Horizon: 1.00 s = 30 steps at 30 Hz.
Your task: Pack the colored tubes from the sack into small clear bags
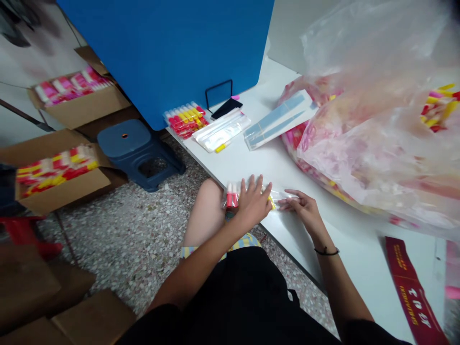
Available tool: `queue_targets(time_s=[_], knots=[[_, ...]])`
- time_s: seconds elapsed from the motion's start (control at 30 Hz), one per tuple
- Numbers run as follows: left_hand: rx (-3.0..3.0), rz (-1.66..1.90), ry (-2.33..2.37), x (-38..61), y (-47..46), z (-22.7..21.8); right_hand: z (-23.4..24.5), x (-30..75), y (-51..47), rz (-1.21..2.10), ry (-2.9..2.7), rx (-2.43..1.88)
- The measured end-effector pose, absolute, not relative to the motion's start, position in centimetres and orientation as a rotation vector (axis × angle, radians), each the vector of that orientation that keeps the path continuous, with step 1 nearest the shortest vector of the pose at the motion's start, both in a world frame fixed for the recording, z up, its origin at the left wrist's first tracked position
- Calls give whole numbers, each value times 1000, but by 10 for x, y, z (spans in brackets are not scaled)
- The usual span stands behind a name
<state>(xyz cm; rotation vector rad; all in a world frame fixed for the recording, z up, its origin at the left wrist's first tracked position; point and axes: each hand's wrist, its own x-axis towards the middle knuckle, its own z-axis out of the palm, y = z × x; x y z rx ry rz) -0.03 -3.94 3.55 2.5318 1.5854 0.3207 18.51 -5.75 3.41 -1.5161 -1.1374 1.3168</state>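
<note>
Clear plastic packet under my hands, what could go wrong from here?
The clear plastic packet sticks out past the edge of the white table above your knee, so it might slip to the floor if your left hand lifts while your right hand is only at its far end. The loose yellow tube lying beside the sleeves could also roll away.
</note>
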Motion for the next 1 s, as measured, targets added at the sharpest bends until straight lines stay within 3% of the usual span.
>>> queue_targets(time_s=[0.53, 0.83, 1.0], knots=[[2545, 276, 1349, -13, -39, 35, 39, 185, -51, 1569, -1524, -1401], [2374, 163, 1627, 16, -54, 46, 17, 182, -67, 1034, -1413, -1605], [2432, 42, 1634, 25, -51, 35, 6, 177, -72, 926, -1533, -1537]])
